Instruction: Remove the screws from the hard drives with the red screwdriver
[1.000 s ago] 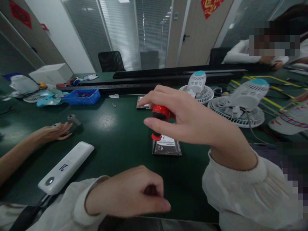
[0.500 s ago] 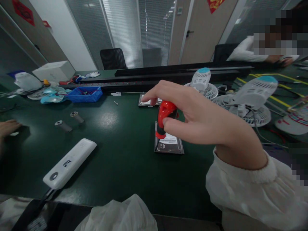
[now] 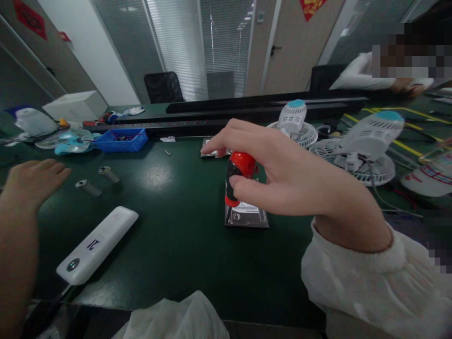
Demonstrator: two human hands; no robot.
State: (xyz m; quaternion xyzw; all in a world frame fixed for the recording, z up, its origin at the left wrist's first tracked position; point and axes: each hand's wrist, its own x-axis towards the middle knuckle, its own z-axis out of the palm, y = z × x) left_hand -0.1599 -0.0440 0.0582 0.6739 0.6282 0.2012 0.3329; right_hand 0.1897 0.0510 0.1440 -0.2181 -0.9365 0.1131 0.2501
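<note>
My right hand (image 3: pixel 282 174) is closed around the red-and-black handle of a screwdriver (image 3: pixel 240 167). The tool stands upright with its tip on a hard drive (image 3: pixel 247 216) lying flat on the green table (image 3: pixel 183 245). My index finger stretches forward over a second hard drive (image 3: pixel 209 153) farther back. My left hand is out of view; only a fold of white sleeve (image 3: pixel 176 315) shows at the bottom edge.
A co-worker's bare hand (image 3: pixel 33 181) rests flat at the left, near two metal cylinders (image 3: pixel 88 187). A white device marked 21 (image 3: pixel 97 245) lies front left. Behind are a blue tray (image 3: pixel 122 141), a loose screw (image 3: pixel 168 152) and two white fans (image 3: pixel 367 141).
My left hand, a fist at the bottom a second ago, has dropped out of view. The co-worker's hand drew back and has returned flat at the left. My right hand stays on the screwdriver.
</note>
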